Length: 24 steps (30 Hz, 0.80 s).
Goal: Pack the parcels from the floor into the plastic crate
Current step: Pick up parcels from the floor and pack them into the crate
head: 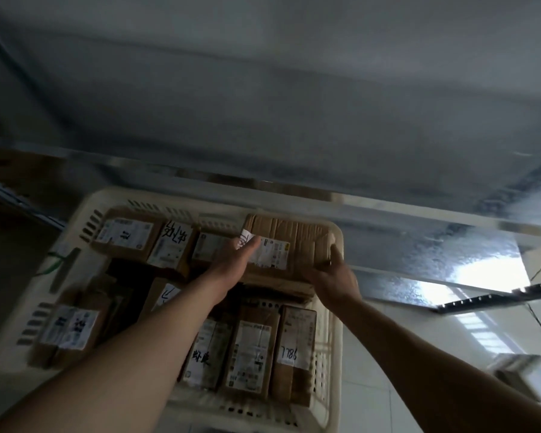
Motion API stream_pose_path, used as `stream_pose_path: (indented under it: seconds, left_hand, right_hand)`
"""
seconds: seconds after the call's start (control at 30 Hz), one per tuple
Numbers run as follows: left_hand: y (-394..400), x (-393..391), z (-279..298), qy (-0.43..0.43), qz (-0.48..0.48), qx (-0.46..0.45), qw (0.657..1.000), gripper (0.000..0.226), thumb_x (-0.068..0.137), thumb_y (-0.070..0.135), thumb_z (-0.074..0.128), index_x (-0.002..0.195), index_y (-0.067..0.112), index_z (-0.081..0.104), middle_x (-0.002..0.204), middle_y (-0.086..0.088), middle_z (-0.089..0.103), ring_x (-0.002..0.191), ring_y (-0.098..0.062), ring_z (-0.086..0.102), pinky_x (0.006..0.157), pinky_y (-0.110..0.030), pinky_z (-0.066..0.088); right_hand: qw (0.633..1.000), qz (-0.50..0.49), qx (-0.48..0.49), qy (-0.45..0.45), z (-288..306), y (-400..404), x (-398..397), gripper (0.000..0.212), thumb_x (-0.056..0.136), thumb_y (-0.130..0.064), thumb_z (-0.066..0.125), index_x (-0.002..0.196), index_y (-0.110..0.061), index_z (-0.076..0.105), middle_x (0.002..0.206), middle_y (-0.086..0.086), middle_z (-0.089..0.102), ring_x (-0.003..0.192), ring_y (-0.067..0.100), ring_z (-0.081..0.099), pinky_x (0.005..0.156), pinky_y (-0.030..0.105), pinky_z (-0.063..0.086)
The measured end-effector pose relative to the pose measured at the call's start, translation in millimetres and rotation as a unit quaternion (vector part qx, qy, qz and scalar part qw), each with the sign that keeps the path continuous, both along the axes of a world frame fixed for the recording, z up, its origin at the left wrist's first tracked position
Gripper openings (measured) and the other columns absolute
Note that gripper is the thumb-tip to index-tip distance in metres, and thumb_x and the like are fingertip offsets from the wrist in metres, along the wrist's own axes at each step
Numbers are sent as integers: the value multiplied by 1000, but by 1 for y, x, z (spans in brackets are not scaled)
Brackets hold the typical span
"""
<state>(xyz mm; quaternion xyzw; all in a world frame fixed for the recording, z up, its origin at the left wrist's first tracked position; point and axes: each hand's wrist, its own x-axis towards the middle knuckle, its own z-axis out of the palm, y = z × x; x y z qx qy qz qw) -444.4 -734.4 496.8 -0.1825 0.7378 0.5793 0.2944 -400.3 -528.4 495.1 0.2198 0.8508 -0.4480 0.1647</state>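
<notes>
Parcel in hand: a flat brown cardboard parcel [289, 245] with a white label, held over the far right corner of the plastic crate [333, 323], resting on or just above the parcels beneath; which one I cannot tell.
Left hand [231, 260]: my fingers lie flat along the label face, steadying it.
Right hand [333, 278]: my fingers curl round the parcel's right end, gripping it.
Crate contents: packed parcels [253, 351] stand in rows, near side and far side, with a dark gap left of centre.
Procedure: I judge it best to lower the parcel level, keep it inside the rim, then press it flat before letting go.
Risk: an overhanging edge may tip.
Surroundings: one small box [527, 375] remains on the tiled floor [419, 339] to my right.
</notes>
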Motion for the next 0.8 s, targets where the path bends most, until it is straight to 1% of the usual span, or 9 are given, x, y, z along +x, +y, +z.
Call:
stream_pose_path:
  seconds: [0.07,0.17,0.23,0.3,0.37,0.53,0.63,0.7,0.8]
  left_hand:
    - [5,0,-8,-10,-8,20,1000,44,94,59,46,121,27,58,120,2,64,111,-17,58,83,-32,44]
    - [9,1,-13,-13,3,24,1000,21,99,47,44,106,35,59,114,8,64,105,-11,57,72,-26,37]
    - [9,1,-13,-21,-8,22,999,28,96,54,46,110,35,60,118,6,65,110,-14,57,82,-30,41]
    - [7,-1,-14,-25,-15,17,999,55,80,71,50,119,33,60,121,4,66,116,-18,57,102,-42,41]
    - [6,-5,-16,-32,-19,11,999,69,70,77,50,123,33,59,121,4,66,117,-20,57,107,-49,37]
    - [10,-8,-15,-36,-11,-2,999,27,97,51,45,114,33,55,114,5,60,108,-17,53,93,-38,35]
    - [11,-7,-12,-35,-6,-7,999,25,97,51,45,112,33,56,114,4,61,109,-18,53,92,-38,36]
    - [11,-6,-6,-26,0,-6,1000,25,98,49,46,108,30,59,110,4,63,104,-16,56,85,-36,39]
    - [7,-4,-1,-2,30,-28,999,40,92,55,51,115,23,58,112,-5,65,100,-20,60,77,-34,45]
  right_hand:
    - [1000,25,10,1,-6,-3,2,59,76,-36,69,132,-34,50,117,-3,61,101,20,62,86,39,55]
    - [998,62,30,-15,-18,-7,4,51,80,-34,69,128,-25,57,128,-4,45,104,18,56,88,39,56]
    - [996,69,52,-22,-24,-9,4,51,81,-34,69,129,-22,56,131,-4,41,105,18,54,88,38,57]
    - [994,75,82,-22,-25,-11,2,49,80,-35,68,125,-21,57,130,-2,39,103,19,54,86,38,57]
    - [990,85,107,-24,-25,-12,0,46,79,-35,67,122,-21,57,129,-1,39,103,21,54,85,39,57]
    - [986,105,126,-26,-25,-8,-2,36,85,-33,66,119,-23,58,126,1,42,99,17,51,75,28,49]
    - [987,103,120,-27,-25,-7,-4,35,85,-34,65,119,-25,59,126,1,44,96,16,51,75,28,47]
    - [993,73,95,-19,-23,-6,-4,40,83,-34,66,122,-27,60,124,1,45,96,16,52,78,31,51]
    - [997,4,78,4,-20,-2,0,53,80,-32,69,129,-27,49,116,2,45,96,18,52,81,36,53]
